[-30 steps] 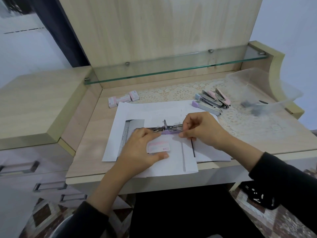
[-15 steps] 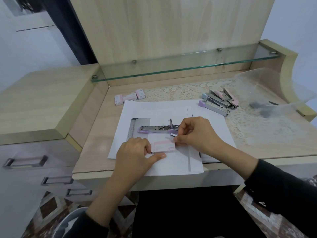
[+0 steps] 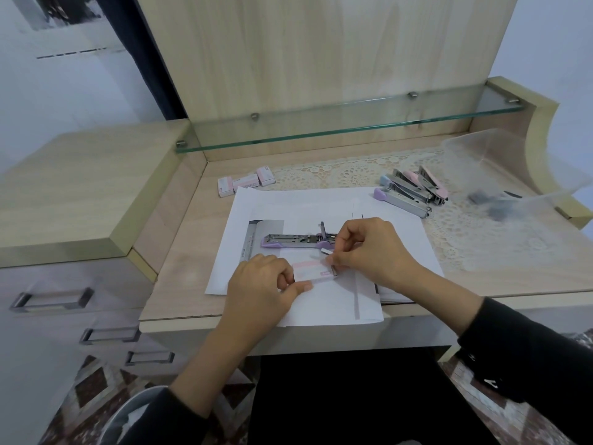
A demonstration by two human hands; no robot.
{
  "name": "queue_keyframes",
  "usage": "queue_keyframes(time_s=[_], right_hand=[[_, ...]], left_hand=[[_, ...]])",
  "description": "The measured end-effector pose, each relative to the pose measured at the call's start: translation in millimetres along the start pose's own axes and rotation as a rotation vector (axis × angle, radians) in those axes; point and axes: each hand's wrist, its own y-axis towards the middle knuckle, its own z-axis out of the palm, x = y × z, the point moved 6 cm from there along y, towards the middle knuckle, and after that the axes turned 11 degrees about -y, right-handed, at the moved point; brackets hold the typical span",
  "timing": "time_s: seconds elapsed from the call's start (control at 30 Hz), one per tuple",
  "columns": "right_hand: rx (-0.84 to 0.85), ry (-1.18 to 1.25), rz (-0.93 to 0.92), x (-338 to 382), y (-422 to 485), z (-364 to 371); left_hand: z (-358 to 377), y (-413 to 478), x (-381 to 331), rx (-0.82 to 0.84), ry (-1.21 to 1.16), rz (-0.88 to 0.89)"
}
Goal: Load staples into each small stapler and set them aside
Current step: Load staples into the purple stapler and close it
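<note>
Your left hand [image 3: 261, 284] grips the small pink-and-white cardboard staple box [image 3: 308, 272], just in front of the open lilac plastic-and-metal stapler [image 3: 296, 240]. That stapler now lies free with its magazine up. Your right hand [image 3: 369, 248] has left it for the box's open end and pinches what looks like a short grey staple strip [image 3: 326, 251]. Loading comes next. The closed pastel staplers [image 3: 414, 194] wait behind-right of it.

Right hand [image 3: 369, 248] hides one end of the open stapler [image 3: 288, 240] and most of the pinched staple strip [image 3: 325, 251]; left hand [image 3: 260, 284] covers part of the staple box [image 3: 313, 272]. Dark items [image 3: 481, 199] in the clear tub [image 3: 475, 149] blur.
</note>
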Motion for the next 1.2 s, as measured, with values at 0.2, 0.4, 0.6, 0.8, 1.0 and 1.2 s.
queue_keyframes(time_s=[0.2,0.4,0.6,0.8,1.0,1.2], right_hand=[[-0.087,0.029,0.054,-3.8,-1.0,-0.3],[-0.127,0.055,0.051,0.5,-9.0,4.6],[-0.053,0.136,0.117,-4.3,-7.4,1.3],[-0.033,0.107,0.118,-5.2,-0.8,-12.0],[0.032,0.15,0.07,-9.2,4.7,-23.1],[0.026,0.133,0.006,-10.4,8.7,-41.6]], left_hand=[[3.9,0.3,-3.9,0.053,-0.029,-0.062],[0.8,-1.1,-11.2,-0.032,0.034,0.005],[-2.6,1.9,-7.6,-0.025,0.046,0.005],[-3.0,14.1,-2.5,0.172,-0.009,-0.029],[1.8,20.5,-6.1,0.334,-0.028,0.017],[-17.6,45.2,-15.0,0.311,-0.075,0.035]])
